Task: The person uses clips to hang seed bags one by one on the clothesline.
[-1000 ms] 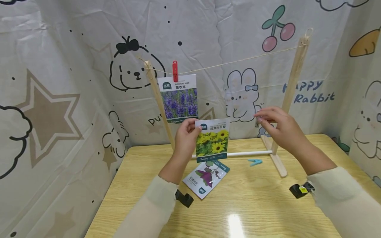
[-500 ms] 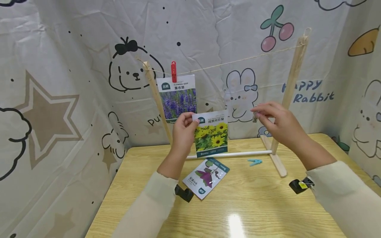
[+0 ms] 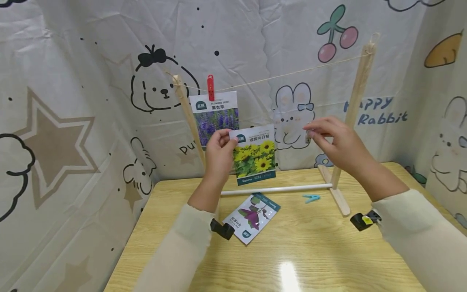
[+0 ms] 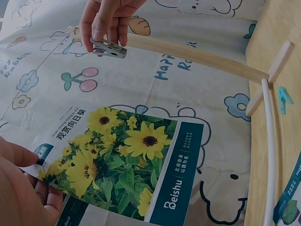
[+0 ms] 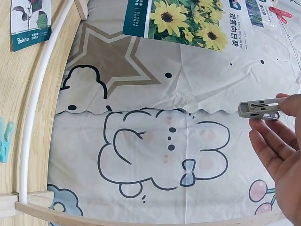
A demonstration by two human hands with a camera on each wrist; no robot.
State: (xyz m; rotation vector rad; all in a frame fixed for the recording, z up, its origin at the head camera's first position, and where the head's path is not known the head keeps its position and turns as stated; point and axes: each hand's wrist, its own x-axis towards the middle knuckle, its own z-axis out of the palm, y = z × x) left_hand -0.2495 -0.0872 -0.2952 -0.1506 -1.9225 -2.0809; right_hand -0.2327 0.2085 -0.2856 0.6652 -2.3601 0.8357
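My left hand [image 3: 220,154] pinches the upper left corner of a sunflower seed packet [image 3: 255,156], held up below the string [image 3: 284,75]. In the left wrist view the thumb lies on the printed front, fingers behind. My right hand [image 3: 335,142] holds a grey clothespin [image 5: 258,108] between thumb and fingers, to the right of the packet and apart from it. A lavender seed packet [image 3: 215,117] hangs from the string under a red clothespin [image 3: 211,87]; the sunflower packet and left hand cover its lower part.
Another seed packet [image 3: 251,219] with a purple flower lies on the table [image 3: 310,251]. A blue clothespin [image 3: 311,198] lies near the right wooden post [image 3: 359,89]. Between the left post [image 3: 186,105] and the right one runs a white rod [image 3: 284,189]. A printed cloth hangs behind.
My left hand has raised the sunflower packet toward the string and moved it slightly left. My right hand, with the grey clothespin, has risen a little and also shifted left.
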